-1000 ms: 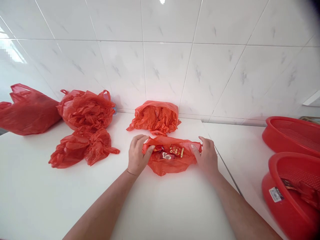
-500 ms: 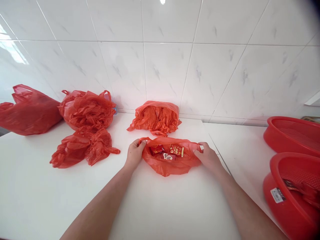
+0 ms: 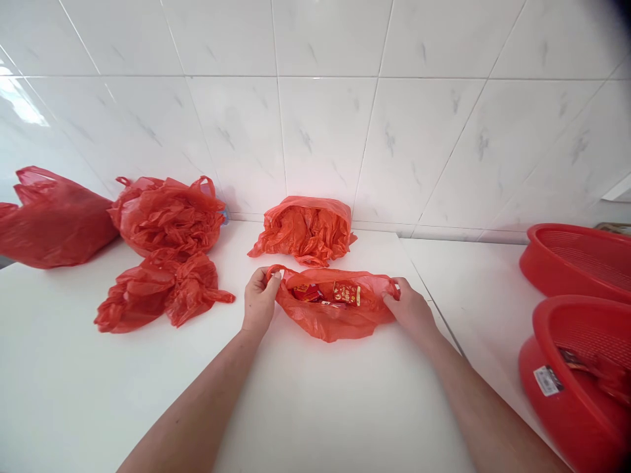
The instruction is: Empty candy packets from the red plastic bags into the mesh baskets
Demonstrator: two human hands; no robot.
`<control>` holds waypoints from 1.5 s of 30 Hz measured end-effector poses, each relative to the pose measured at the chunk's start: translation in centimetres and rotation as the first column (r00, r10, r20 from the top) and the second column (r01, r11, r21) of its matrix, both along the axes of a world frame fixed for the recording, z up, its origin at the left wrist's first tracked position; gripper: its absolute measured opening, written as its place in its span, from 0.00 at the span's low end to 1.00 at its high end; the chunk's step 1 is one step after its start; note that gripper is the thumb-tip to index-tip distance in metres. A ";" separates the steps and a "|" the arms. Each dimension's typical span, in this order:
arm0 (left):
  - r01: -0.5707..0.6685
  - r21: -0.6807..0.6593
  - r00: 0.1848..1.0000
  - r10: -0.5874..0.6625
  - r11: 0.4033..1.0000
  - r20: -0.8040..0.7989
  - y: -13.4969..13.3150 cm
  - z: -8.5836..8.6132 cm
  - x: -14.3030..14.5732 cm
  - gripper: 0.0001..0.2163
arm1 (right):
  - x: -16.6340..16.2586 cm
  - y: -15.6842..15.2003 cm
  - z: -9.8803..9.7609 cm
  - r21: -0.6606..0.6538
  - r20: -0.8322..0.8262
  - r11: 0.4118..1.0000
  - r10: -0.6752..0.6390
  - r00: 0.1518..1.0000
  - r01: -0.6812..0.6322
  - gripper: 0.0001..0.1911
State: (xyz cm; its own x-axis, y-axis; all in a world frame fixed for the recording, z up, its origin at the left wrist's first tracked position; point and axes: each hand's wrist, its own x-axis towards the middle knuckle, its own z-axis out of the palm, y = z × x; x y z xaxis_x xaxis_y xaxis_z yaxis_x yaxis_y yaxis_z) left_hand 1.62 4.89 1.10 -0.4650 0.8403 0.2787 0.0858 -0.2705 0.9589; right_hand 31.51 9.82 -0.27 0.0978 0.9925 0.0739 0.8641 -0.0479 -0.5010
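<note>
A thin red plastic bag [image 3: 330, 327] lies on the white table, its mouth spread between my two hands. At the bag's left end, my left hand [image 3: 261, 299] is closed on a handle, thumb over the film. My right hand [image 3: 411, 307] pinches the opposite end of the mouth. Inside lie small printed red packets, one with gold markings [image 3: 346, 293] and another farther left [image 3: 306, 292]. The bag's front side partly covers a third one. Just behind stands another red bag stuffed with crumpled red plastic bags [image 3: 309, 230].
To the left are a knotted red bag pair [image 3: 160, 292], a bundle of crumpled red bags [image 3: 167, 217] and a large full red bag [image 3: 56, 220]. Two red plastic baskets [image 3: 552, 341] stand at the right; the nearer contains red packets. A tiled wall [image 3: 325, 144] closes off the back.
My left hand has moved slightly left and up with the bag's handle, pulling the mouth a little wider. The front packet in the bag is now more covered.
</note>
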 end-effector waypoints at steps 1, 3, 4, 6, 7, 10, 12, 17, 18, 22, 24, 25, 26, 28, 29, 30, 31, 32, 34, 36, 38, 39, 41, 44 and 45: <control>0.005 0.005 1.000 -0.005 1.000 -0.027 -0.1 0.0 0.2 0.08 | 0.0 0.0 0.0 -0.003 0.006 1.000 -0.007 1.000 0.007 0.19; 0.015 0.015 0.996 -0.013 1.000 -0.083 -0.3 0.0 0.4 0.08 | -0.1 0.0 0.1 -0.005 0.012 1.000 -0.014 1.000 0.014 0.20; 0.008 0.018 0.993 -0.006 1.000 -0.121 -0.4 -0.1 0.5 0.09 | -0.1 0.0 0.1 -0.006 0.014 1.000 -0.014 1.000 0.014 0.20; -0.015 0.019 0.977 0.019 1.000 -0.213 -0.6 -0.2 0.6 0.09 | -0.1 0.0 0.2 -0.013 0.013 1.000 -0.014 1.000 0.014 0.20; -0.027 0.019 0.967 0.031 0.999 -0.254 -0.6 -0.2 0.7 0.09 | -0.1 0.1 0.2 -0.015 0.014 1.000 -0.013 1.000 0.014 0.20; -0.044 0.025 0.942 0.050 0.999 -0.332 -0.7 -0.3 0.7 0.09 | -0.1 0.0 0.2 -0.012 0.021 1.000 -0.007 1.000 0.007 0.20; -0.047 0.034 0.934 0.056 0.998 -0.354 -0.8 -0.2 0.7 0.09 | -0.1 0.0 0.2 -0.007 0.021 1.000 0.002 1.000 -0.002 0.19; -0.065 0.038 0.927 0.075 0.997 -0.366 -0.7 -0.2 0.6 0.10 | 0.0 0.0 0.1 -0.006 0.016 1.000 0.005 1.000 -0.005 0.18; -0.072 0.043 0.928 0.083 0.996 -0.363 -0.7 -0.3 0.6 0.10 | 0.0 0.1 0.1 -0.003 0.013 1.000 0.006 1.000 -0.006 0.18; -0.091 0.073 0.932 0.111 0.993 -0.345 -0.6 -0.4 0.6 0.09 | 0.0 0.1 0.1 0.011 0.013 1.000 0.006 1.000 -0.006 0.17; -0.096 0.083 0.932 0.119 0.992 -0.342 -0.6 -0.4 0.5 0.09 | 0.0 0.0 0.0 0.008 0.020 1.000 0.011 1.000 -0.011 0.15; -0.098 0.084 0.932 0.121 0.992 -0.342 -0.6 -0.4 0.5 0.10 | 0.0 0.0 0.0 0.005 0.024 1.000 0.012 1.000 -0.012 0.15; -0.098 0.084 0.932 0.121 0.992 -0.342 -0.6 -0.3 0.5 0.10 | 0.0 0.0 0.0 0.002 0.028 1.000 0.012 1.000 -0.012 0.15; -0.098 0.079 0.932 0.120 0.992 -0.343 -0.7 -0.3 0.5 0.09 | 0.0 0.0 0.0 0.001 0.031 1.000 0.012 0.999 -0.012 0.16; -0.099 0.075 0.932 0.119 0.992 -0.344 -0.7 -0.2 0.6 0.09 | 0.0 0.0 -0.1 0.002 0.031 1.000 0.013 0.999 -0.013 0.16; -0.100 0.073 0.932 0.119 0.992 -0.343 -0.7 -0.2 0.6 0.09 | 0.0 0.0 -0.1 0.005 0.030 1.000 0.014 0.999 -0.014 0.16; -0.100 0.072 0.932 0.118 0.992 -0.343 -0.7 -0.2 0.6 0.09 | 0.0 0.0 -0.1 0.009 0.028 1.000 0.016 0.999 -0.017 0.16; -0.100 0.070 0.932 0.118 0.993 -0.342 -0.7 -0.2 0.6 0.09 | 0.0 0.0 -0.1 0.012 0.028 1.000 0.017 0.999 -0.018 0.16; -0.102 0.067 0.933 0.119 0.992 -0.339 -0.7 -0.2 0.7 0.09 | 0.0 0.0 -0.2 0.012 0.033 1.000 0.016 0.999 -0.017 0.16; -0.105 0.068 0.934 0.122 0.992 -0.335 -0.7 -0.2 0.7 0.09 | 0.1 0.1 -0.2 0.007 0.037 1.000 0.016 0.999 -0.017 0.16; -0.106 0.070 0.936 0.123 0.992 -0.330 -0.7 -0.3 0.6 0.10 | 0.1 0.1 -0.2 0.007 0.038 1.000 0.017 0.999 -0.017 0.16; -0.106 0.072 0.937 0.124 0.992 -0.327 -0.6 -0.3 0.6 0.10 | 0.1 0.1 -0.2 0.010 0.036 1.000 0.020 0.999 -0.020 0.16; -0.106 0.071 0.937 0.123 0.992 -0.326 -0.6 -0.4 0.5 0.10 | 0.1 0.0 -0.2 0.019 0.034 1.000 0.025 0.999 -0.025 0.16; -0.104 0.057 0.938 0.117 0.993 -0.327 -0.6 -0.5 0.4 0.09 | 0.1 0.0 -0.2 0.015 0.033 0.999 0.029 0.999 -0.029 0.16; -0.103 0.052 0.938 0.114 0.993 -0.327 -0.5 -0.5 0.4 0.09 | 0.1 0.0 -0.2 0.011 0.034 1.000 0.028 0.999 -0.028 0.17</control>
State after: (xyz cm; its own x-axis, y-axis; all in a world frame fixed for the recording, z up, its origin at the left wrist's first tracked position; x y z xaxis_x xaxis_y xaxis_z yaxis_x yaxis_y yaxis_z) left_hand 2.02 4.35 0.62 -0.4303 0.7775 0.4587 0.4256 -0.2734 0.8626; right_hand 31.61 9.80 -0.46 0.0670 0.9939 0.0880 0.8816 -0.0177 -0.4716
